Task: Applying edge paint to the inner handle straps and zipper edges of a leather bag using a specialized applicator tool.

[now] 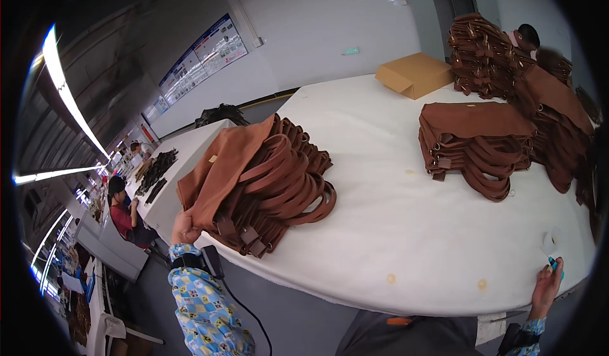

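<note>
Item one: your left hand point(185, 228), grip clenched on the near edge of a stack of brown leather bags point(260, 181), which sits at 9 o'clock on the white table point(380, 229). Item two: your right hand point(547, 286), at 4 o'clock on the table's edge, grip closed on a small blue-handled tool point(553, 262). Further stock: a second brown stack point(476, 143) at 2 o'clock, taller piles point(488, 55) behind it, and a cardboard box point(413, 74) at 1 o'clock.
</note>
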`<state>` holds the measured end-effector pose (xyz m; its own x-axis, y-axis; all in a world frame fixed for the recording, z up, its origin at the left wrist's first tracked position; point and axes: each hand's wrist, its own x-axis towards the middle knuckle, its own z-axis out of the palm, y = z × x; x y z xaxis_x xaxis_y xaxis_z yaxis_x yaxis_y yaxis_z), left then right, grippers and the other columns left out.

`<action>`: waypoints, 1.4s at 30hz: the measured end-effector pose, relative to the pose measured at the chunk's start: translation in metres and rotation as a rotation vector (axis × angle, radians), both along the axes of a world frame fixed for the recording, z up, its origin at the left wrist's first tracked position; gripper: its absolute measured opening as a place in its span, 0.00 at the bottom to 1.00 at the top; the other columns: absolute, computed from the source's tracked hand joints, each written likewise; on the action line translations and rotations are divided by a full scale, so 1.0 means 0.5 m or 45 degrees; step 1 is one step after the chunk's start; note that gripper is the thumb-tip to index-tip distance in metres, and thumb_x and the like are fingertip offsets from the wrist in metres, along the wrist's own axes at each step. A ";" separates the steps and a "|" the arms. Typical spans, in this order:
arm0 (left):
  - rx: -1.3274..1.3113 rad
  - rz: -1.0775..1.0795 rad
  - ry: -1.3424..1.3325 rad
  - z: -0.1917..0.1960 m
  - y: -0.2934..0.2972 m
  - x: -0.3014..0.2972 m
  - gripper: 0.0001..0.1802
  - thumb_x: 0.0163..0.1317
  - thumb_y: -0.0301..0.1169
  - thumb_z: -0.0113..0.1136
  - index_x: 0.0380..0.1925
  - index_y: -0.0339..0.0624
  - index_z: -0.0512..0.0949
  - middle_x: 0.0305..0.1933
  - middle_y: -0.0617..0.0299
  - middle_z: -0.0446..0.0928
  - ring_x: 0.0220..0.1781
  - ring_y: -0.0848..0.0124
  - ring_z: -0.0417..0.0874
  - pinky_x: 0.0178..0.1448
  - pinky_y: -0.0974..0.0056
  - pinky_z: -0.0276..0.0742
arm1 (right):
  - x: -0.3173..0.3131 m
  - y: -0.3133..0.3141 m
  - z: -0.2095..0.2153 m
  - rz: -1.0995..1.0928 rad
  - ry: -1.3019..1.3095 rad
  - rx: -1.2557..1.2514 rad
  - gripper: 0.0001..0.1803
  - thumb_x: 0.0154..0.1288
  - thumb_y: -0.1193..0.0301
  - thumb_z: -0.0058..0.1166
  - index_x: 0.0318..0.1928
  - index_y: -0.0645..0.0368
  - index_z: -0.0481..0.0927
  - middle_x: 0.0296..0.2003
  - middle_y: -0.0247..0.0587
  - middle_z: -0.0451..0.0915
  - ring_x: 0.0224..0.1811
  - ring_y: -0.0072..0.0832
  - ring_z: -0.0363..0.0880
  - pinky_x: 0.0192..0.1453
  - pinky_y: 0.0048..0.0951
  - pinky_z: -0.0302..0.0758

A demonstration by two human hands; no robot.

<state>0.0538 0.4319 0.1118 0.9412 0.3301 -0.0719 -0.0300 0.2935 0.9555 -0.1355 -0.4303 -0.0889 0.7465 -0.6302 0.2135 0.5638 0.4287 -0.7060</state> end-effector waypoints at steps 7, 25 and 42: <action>1.766 1.016 0.235 0.105 -0.069 0.027 0.55 0.37 0.44 0.75 0.61 0.31 0.54 0.55 0.38 0.68 0.58 0.51 0.70 0.61 0.59 0.65 | -0.002 0.018 0.017 -0.122 0.045 0.023 0.13 0.70 0.63 0.43 0.50 0.53 0.68 0.21 0.24 0.67 0.26 0.11 0.64 0.33 0.15 0.60; 2.230 -0.459 0.538 0.207 -0.402 0.319 0.26 0.60 0.41 0.57 0.54 0.38 0.70 0.46 0.61 0.77 0.47 0.68 0.75 0.53 0.67 0.69 | 0.011 0.046 0.034 -0.263 0.065 -0.039 0.11 0.71 0.64 0.40 0.47 0.56 0.67 0.19 0.25 0.64 0.22 0.12 0.59 0.28 0.16 0.58; 1.931 -1.384 -0.226 0.149 -0.459 0.288 0.19 0.37 0.18 0.66 0.31 0.43 0.72 0.38 0.70 0.71 0.46 0.73 0.71 0.54 0.68 0.65 | 0.015 0.072 0.068 -0.230 0.115 -0.146 0.09 0.71 0.65 0.41 0.44 0.56 0.67 0.19 0.24 0.67 0.21 0.11 0.64 0.29 0.15 0.62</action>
<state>0.1980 0.2021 0.1861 0.7189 -0.6593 -0.2202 -0.5524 -0.7342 0.3948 -0.1279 -0.3944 -0.0550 0.6431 -0.7308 0.2288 0.5566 0.2408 -0.7951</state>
